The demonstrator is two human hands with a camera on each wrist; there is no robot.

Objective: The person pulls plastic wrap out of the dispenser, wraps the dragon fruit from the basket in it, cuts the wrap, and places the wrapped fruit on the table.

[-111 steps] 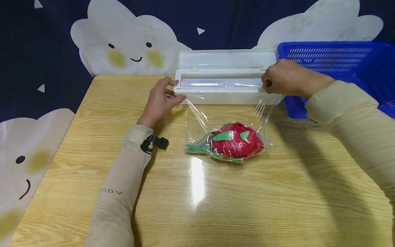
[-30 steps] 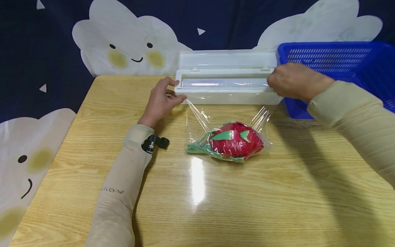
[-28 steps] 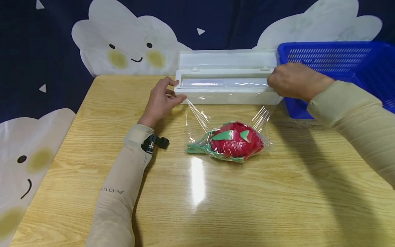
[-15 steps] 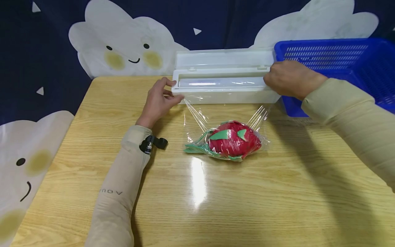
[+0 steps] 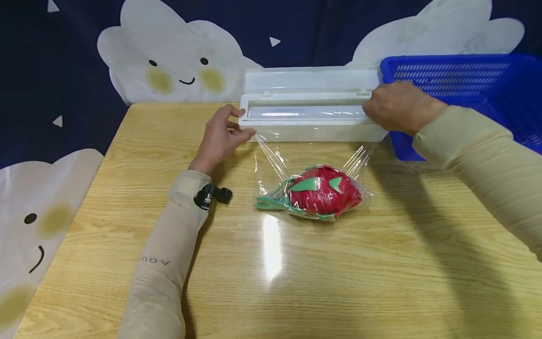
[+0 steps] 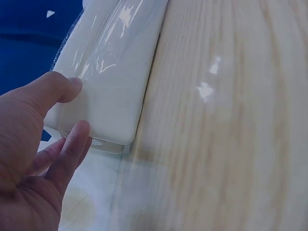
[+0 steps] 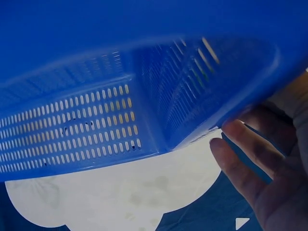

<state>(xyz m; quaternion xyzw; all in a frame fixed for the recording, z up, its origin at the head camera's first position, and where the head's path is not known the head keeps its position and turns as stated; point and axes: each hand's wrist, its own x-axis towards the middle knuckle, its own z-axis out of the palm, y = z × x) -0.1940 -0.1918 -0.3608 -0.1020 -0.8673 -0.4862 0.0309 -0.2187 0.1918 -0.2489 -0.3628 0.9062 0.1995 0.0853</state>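
A white cling film dispenser (image 5: 313, 133) stands at the back of the table with its lid raised and a film roll (image 5: 296, 113) inside. My left hand (image 5: 220, 136) grips its left end, thumb in front; the left wrist view shows this hand (image 6: 43, 139) around the corner. At the right end, my right hand (image 5: 400, 107) is curled over the dispenser; its fingertips are hidden in the head view. Clear cling film (image 5: 271, 157) stretches from the dispenser's front down to a red dragon fruit (image 5: 317, 197) with green scales, and covers it.
A blue perforated basket (image 5: 449, 75) stands at the back right, close to the right hand, and its wall (image 7: 72, 125) fills much of the right wrist view. Behind the table (image 5: 338, 278) hangs a dark blue cloth with clouds (image 5: 169, 56).
Over the last few seconds my right hand has shifted slightly right along the dispenser. The left hand, the dragon fruit and the stretched film stay where they were.
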